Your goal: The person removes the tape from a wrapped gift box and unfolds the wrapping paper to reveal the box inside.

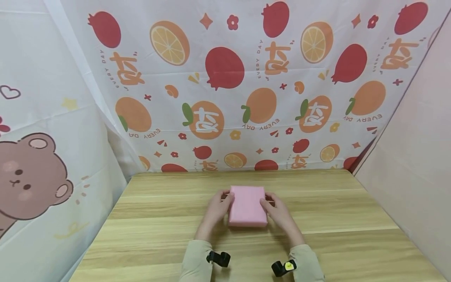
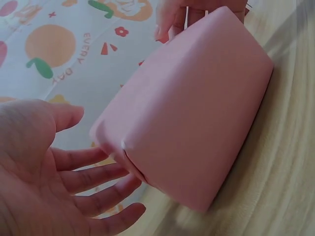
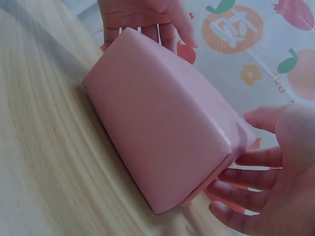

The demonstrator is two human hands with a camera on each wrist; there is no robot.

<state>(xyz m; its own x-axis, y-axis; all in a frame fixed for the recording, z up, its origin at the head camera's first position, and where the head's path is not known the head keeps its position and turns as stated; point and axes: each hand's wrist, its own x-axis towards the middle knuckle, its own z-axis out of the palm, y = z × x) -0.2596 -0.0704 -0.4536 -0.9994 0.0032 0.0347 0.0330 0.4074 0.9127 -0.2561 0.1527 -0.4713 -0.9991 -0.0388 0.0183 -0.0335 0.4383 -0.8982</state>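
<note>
A box wrapped in plain pink paper sits on the wooden table, between the two hands. At its left end is my left hand, fingers spread and fairly straight, with the fingertips at the folded end of the wrapping. In the left wrist view the thumb of this left hand stands apart from the box. My right hand is at the opposite end; in the right wrist view its loosely extended fingers meet the folded end flap, thumb near the upper edge. The far fingertips are partly hidden behind the box.
The light wooden table extends around the box. Behind it hangs a white cloth printed with fruit, and a bear-print cloth hangs at the left. Black wrist camera straps sit over beige sleeves.
</note>
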